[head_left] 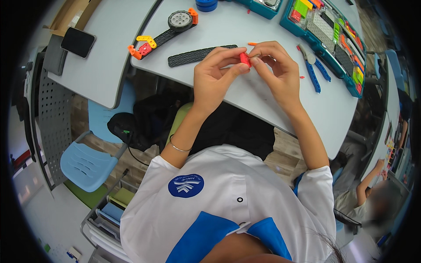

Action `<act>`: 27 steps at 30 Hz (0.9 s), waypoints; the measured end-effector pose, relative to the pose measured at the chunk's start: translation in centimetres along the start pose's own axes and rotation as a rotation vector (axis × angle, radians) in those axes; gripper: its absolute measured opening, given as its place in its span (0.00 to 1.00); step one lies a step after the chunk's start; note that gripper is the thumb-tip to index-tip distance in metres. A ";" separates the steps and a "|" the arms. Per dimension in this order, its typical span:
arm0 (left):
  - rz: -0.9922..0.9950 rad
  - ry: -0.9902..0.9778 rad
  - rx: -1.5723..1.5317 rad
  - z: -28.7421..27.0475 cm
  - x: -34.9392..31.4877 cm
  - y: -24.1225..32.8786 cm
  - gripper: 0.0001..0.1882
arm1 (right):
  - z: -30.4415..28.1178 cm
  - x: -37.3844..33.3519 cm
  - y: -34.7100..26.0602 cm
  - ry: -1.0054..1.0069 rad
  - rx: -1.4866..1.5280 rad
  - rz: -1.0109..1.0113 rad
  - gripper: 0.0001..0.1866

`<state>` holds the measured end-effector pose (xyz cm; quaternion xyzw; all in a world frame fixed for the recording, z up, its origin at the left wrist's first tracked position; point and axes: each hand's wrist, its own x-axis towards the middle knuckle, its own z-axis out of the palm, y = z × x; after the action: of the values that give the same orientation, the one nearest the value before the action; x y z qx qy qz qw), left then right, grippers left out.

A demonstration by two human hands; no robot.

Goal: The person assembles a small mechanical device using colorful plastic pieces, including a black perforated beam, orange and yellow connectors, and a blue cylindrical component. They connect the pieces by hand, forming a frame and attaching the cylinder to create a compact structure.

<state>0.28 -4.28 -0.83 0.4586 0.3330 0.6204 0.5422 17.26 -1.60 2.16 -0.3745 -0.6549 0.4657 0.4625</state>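
Above the near part of the white table, my left hand [214, 75] pinches a small red plastic building piece [245, 59] between thumb and fingers. My right hand [280, 72] meets it from the other side, fingertips closed on a thin, small part [255, 55] against the red piece; its kind is too small to tell. Just beyond my left hand lies a black textured strip [193, 57]. Farther left is a built assembly of a black beam [165, 38], a grey wheel [180, 20] and orange, red and yellow pieces. Blue-handled pliers [313, 72] lie right of my right hand.
A teal case [289, 23] full of colourful building parts stands at the far right. A blue round part [206, 5] sits at the far edge. On the adjoining left table lies a dark phone [78, 42]. Blue chairs [87, 165] stand left; another person [357, 201] sits right.
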 end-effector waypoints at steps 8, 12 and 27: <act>-0.033 -0.009 -0.103 0.0 -0.2 0.7 0.16 | -0.8 0.4 -0.1 -0.150 0.136 0.133 0.06; -0.214 -0.049 -0.161 -1.1 -1.2 2.2 0.14 | -0.5 0.1 -0.5 -0.227 0.172 0.146 0.06; 0.018 0.171 1.140 -7.8 -2.3 5.7 0.18 | -0.3 0.1 -1.0 -0.320 0.316 0.271 0.07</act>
<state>-9.13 -6.93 1.11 0.6294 0.6535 0.3823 0.1753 17.50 -1.69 3.18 -0.3036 -0.5827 0.6733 0.3391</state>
